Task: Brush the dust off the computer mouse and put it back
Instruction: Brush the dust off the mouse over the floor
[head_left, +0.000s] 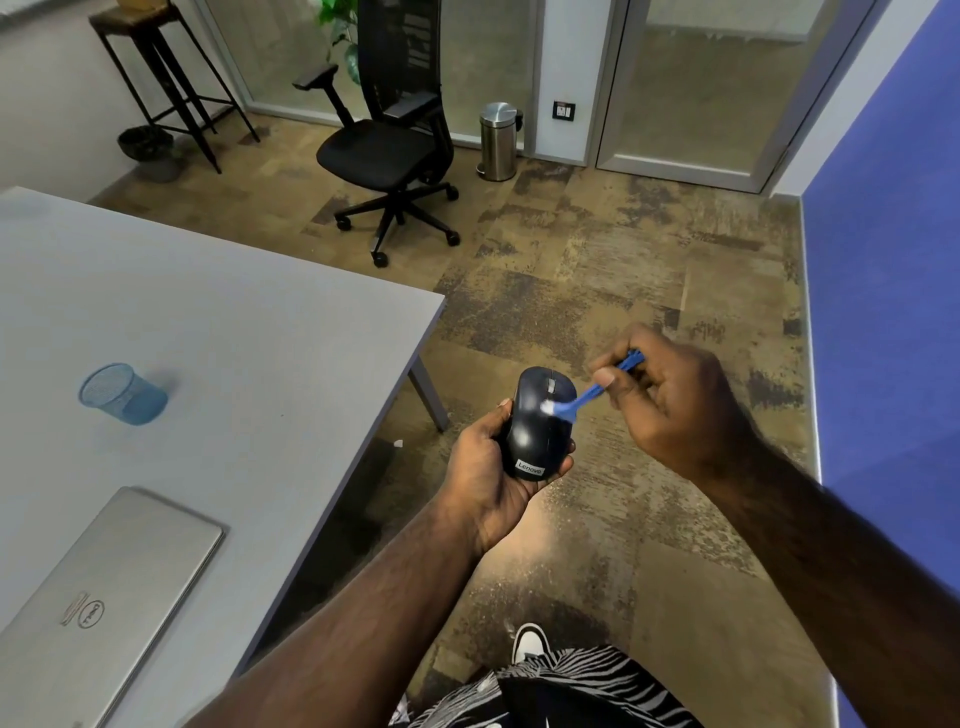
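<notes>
A dark computer mouse with a white label at its rear is cradled in my left hand, held over the floor just right of the table's corner. Fingers curl around both sides of the mouse. My right hand pinches a small blue brush by its handle. The brush's white bristles touch the top of the mouse, just below the scroll wheel.
A grey table fills the left side and bears a blue mesh cup and a closed silver laptop. Farther back stand a black office chair, a steel bin and a tall stool. A blue wall lies to the right.
</notes>
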